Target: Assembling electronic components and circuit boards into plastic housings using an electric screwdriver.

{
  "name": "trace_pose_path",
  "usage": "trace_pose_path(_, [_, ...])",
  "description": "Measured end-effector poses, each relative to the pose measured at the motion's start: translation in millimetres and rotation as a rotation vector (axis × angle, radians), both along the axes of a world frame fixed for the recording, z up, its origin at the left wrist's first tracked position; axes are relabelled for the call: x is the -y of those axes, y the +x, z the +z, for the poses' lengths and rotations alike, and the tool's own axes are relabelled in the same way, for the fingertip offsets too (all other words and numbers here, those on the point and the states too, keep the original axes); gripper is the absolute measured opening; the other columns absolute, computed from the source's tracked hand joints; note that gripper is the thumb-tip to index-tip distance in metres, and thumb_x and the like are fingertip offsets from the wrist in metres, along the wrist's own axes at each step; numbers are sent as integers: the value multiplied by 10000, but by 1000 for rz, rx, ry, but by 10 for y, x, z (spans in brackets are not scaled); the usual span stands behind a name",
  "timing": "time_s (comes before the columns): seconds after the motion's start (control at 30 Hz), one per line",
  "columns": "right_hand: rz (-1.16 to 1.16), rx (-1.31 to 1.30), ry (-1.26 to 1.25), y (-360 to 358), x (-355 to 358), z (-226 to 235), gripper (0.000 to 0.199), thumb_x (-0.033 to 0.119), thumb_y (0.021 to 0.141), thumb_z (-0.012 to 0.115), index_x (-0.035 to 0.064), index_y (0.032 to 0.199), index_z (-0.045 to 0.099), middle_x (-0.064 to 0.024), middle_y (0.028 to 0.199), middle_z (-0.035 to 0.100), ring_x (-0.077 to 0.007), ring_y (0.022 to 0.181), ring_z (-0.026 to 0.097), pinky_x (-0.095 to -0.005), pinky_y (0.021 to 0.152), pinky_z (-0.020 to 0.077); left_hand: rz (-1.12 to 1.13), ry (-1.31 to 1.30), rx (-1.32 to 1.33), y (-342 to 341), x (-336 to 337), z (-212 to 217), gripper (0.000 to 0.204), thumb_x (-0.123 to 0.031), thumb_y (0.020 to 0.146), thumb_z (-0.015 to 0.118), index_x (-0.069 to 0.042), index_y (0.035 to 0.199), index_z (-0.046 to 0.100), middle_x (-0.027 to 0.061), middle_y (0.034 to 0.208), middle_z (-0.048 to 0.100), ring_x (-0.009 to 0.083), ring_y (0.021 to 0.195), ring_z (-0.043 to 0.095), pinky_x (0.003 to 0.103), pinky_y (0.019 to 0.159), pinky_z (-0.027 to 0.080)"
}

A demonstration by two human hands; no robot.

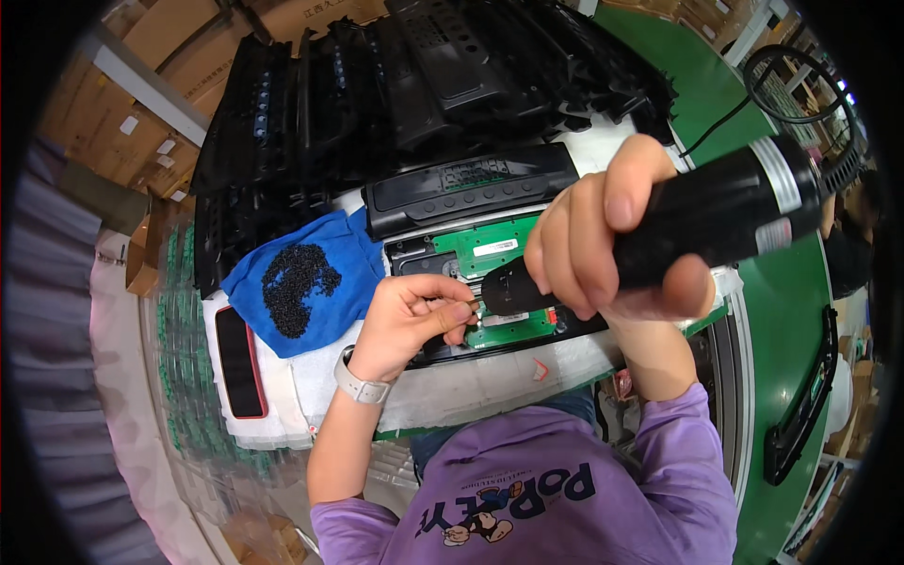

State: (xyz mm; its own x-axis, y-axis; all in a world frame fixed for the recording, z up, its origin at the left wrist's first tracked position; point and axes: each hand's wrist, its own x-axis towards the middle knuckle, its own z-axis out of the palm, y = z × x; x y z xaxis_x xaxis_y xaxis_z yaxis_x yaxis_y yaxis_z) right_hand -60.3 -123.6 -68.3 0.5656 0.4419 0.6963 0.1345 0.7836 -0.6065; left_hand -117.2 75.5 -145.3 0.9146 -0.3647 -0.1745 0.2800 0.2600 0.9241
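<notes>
A black corded electric screwdriver [720, 207] is held in my right hand [603, 226], its fingers wrapped round the body. The tool lies slanted, its nose pointing down and left toward a green circuit board [513, 331]. My left hand [414, 315] is closed in a pinch just beside the screwdriver's nose, over the board. What the fingertips hold is too small to make out. Another green board [485, 235] with a white label lies farther back, in a black plastic housing [410, 254]. My hands and the tool hide part of both boards.
Left of the work, a blue cloth [353, 254] bears a heap of small black screws [292, 292]. A phone [240, 363] lies at the left edge. Behind, a black panel with buttons [471, 193] sits before stacked black plastic housings [452, 85]. The tool's cable [833, 104] loops at right.
</notes>
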Motion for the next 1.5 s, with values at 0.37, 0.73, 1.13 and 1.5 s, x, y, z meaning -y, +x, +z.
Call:
trace_pose_path(0.37, [-84,-86,45,80,15,-81,424,449,865,488,69,1038,411,11,572,463,-94,400,432,-269,491,408,-94,167,-19,4,-5,93,166,21,786,633,68,942,604,76,795,638,85,616,588,201,584,500])
trace_pose_path(0.73, [-80,-122,152,96,33,-98,342,331,862,468,33,1024,424,-48,530,446,-129,372,404,-281,416,341,-29,152,-79,-9,32,124,135,11,777,648,57,897,609,71,773,630,85,599,575,197,567,478])
trace_pose_path(1.13, [-121,-85,-4,40,39,-102,441,453,843,532,68,1015,403,-3,563,460,-107,390,422,-287,493,415,-16,118,-71,-5,37,112,131,-5,786,643,47,899,603,58,718,622,86,591,572,196,562,470])
trace_pose_path(1.5, [-30,-136,90,72,61,-58,326,251,834,522,0,1002,397,-55,525,433,-130,387,394,-265,391,315,-94,208,-68,-22,68,70,120,-2,807,609,51,914,607,30,750,615,61,638,582,186,599,485])
